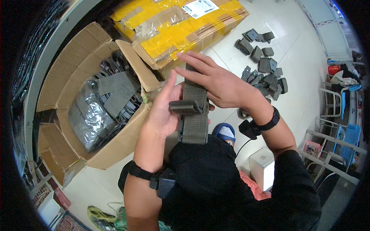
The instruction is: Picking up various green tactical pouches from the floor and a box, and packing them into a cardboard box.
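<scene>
A grey-green webbing belt (195,128) is folded in layers in front of my body, its lower end by my black-clothed leg. Across it sits a dark buckle or clasp (185,107). My left hand (164,109) grips the belt from the left and behind; its fingertips show past the right edge. From the right, my right hand (221,82) lies over the upper belt with its fingers stretched to the left, holding the strap against the left hand. The right thumb is hidden. Both wrists carry black straps with small dark devices.
An open cardboard box (115,144) at left holds more webbing belts (118,92) and a plastic-wrapped bundle (91,118). Beyond stands a yellow-taped carton (170,31) with a label. Several rolled belts (267,65) lie on the tiled floor at right. A white stool-like block (261,167) stands nearer.
</scene>
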A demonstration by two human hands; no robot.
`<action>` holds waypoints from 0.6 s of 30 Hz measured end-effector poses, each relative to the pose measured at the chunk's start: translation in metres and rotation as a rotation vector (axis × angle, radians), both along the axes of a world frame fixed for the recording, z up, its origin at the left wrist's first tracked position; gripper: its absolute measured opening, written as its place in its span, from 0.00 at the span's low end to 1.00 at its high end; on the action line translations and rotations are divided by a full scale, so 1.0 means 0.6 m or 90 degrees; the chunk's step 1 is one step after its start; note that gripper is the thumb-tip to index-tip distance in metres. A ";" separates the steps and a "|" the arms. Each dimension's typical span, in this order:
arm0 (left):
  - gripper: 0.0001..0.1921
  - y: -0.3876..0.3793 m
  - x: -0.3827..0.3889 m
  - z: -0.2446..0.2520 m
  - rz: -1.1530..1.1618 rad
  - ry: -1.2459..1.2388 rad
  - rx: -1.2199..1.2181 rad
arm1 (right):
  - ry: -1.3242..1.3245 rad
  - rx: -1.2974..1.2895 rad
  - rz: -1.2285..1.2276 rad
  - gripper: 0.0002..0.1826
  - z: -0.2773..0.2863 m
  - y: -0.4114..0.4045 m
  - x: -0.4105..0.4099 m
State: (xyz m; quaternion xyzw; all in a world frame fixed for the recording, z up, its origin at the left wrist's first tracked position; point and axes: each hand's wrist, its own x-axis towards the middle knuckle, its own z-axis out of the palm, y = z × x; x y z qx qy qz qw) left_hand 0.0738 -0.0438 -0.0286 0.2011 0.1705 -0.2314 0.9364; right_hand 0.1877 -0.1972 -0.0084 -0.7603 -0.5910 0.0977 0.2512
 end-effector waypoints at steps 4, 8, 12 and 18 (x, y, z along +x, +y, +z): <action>0.20 -0.001 -0.010 -0.008 0.027 -0.050 -0.013 | 0.137 -0.013 0.090 0.33 0.001 -0.019 0.023; 0.17 -0.007 0.005 -0.015 0.003 -0.074 0.051 | 0.427 0.082 -0.016 0.35 -0.021 -0.033 0.028; 0.19 -0.028 0.006 -0.020 0.041 -0.054 0.188 | 0.732 0.190 -0.397 0.29 -0.042 0.001 -0.028; 0.25 -0.034 0.011 -0.012 0.049 0.042 0.022 | 0.831 0.263 -0.539 0.18 -0.048 0.010 -0.032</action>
